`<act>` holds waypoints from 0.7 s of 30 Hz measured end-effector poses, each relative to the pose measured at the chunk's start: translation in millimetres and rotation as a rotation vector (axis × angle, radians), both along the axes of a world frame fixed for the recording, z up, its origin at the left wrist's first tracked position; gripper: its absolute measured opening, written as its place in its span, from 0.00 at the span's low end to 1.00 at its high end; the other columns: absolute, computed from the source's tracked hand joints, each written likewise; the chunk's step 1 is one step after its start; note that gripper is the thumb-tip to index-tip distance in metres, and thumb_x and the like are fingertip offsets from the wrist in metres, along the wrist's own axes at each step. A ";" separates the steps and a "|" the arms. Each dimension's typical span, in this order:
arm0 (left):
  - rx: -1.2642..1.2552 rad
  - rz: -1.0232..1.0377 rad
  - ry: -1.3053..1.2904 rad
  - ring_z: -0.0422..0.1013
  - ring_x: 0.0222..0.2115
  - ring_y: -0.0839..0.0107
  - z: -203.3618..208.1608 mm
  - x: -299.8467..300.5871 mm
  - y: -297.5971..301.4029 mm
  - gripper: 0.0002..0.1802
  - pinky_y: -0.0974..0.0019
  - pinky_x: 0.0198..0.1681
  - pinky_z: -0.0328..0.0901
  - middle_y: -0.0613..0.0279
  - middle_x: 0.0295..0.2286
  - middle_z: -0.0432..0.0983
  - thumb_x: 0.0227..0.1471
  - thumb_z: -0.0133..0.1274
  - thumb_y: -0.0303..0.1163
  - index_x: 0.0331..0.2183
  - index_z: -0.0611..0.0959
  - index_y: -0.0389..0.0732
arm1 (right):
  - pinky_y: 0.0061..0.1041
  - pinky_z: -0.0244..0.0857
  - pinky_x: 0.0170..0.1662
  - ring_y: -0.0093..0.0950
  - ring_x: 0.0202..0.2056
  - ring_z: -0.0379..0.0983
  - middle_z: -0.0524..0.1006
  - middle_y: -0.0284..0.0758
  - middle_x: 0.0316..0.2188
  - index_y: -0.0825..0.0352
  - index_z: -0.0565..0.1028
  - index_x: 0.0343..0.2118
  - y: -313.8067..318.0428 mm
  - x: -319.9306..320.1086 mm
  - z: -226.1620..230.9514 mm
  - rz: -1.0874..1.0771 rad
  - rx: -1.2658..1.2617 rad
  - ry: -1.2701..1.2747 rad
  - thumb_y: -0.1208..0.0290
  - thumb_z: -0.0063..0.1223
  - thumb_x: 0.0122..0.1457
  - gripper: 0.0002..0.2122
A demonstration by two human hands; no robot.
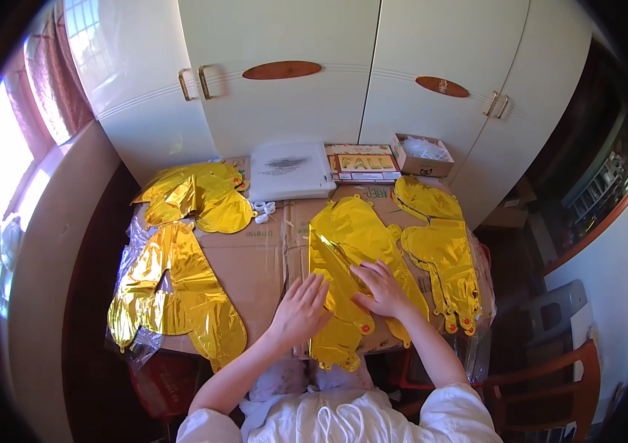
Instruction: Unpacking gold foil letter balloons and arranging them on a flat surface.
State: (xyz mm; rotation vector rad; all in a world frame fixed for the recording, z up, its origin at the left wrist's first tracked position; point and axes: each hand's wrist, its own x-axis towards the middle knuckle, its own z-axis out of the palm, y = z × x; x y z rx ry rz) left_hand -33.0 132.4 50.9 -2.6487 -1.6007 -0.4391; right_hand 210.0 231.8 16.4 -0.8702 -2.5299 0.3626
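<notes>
At the frame's lower centre, left hand [301, 308] and right hand [382, 289], fingers spread flat, press a flattened gold foil balloon [351, 251] lying under the fingertips on cardboard [255, 255].

Left hand [301, 308], right hand [381, 289] flat on gold foil balloon [351, 244]; cardboard-covered table [255, 258]

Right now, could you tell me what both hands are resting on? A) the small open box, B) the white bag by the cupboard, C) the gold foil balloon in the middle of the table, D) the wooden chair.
C: the left hand and right hand both lie flat on the middle gold foil balloon.
</notes>
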 end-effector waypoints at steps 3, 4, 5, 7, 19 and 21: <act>0.042 0.026 0.038 0.52 0.61 0.53 -7.9 5.0 34.9 0.43 0.51 0.62 0.46 0.44 0.58 0.57 0.53 0.45 0.57 0.57 0.62 0.31 | 0.45 0.43 0.64 0.37 0.59 0.58 0.69 0.35 0.54 0.55 0.60 0.60 0.3 0.6 2.7 0.000 0.022 -0.051 0.54 0.51 0.56 0.29; 0.041 0.007 0.049 0.51 0.61 0.52 -11.2 5.4 43.3 0.44 0.50 0.63 0.46 0.43 0.58 0.56 0.53 0.46 0.58 0.58 0.61 0.32 | 0.45 0.43 0.64 0.36 0.59 0.58 0.69 0.35 0.54 0.55 0.60 0.60 0.1 -0.3 3.1 0.002 0.018 -0.067 0.54 0.51 0.56 0.29; 0.039 -0.011 0.059 0.51 0.61 0.52 -14.0 5.3 50.1 0.45 0.50 0.63 0.46 0.43 0.58 0.55 0.52 0.46 0.59 0.58 0.61 0.32 | 0.45 0.43 0.63 0.36 0.59 0.58 0.69 0.36 0.53 0.54 0.60 0.60 0.2 -0.9 3.6 0.004 0.013 -0.083 0.54 0.50 0.57 0.29; 0.032 -0.033 0.056 0.50 0.62 0.53 -18.0 0.7 60.1 0.47 0.48 0.63 0.44 0.44 0.59 0.55 0.51 0.45 0.62 0.59 0.60 0.33 | 0.45 0.44 0.63 0.36 0.59 0.57 0.67 0.36 0.55 0.54 0.61 0.60 -0.2 -0.4 2.7 -0.004 0.023 -0.086 0.55 0.50 0.57 0.28; -0.008 0.004 0.131 0.50 0.62 0.57 -32.8 -17.0 61.8 0.45 0.44 0.63 0.40 0.48 0.60 0.54 0.53 0.40 0.62 0.60 0.60 0.36 | 0.45 0.42 0.64 0.37 0.62 0.52 0.59 0.33 0.62 0.52 0.70 0.54 -0.4 -0.2 2.5 0.027 0.066 -0.138 0.56 0.51 0.56 0.22; -0.007 -0.005 0.135 0.50 0.62 0.59 -36.3 -21.6 62.4 0.42 0.43 0.63 0.40 0.51 0.60 0.54 0.55 0.39 0.59 0.60 0.60 0.37 | 0.45 0.41 0.64 0.37 0.63 0.51 0.58 0.33 0.62 0.53 0.71 0.54 -0.9 -0.7 3.3 0.031 0.067 -0.153 0.56 0.51 0.56 0.21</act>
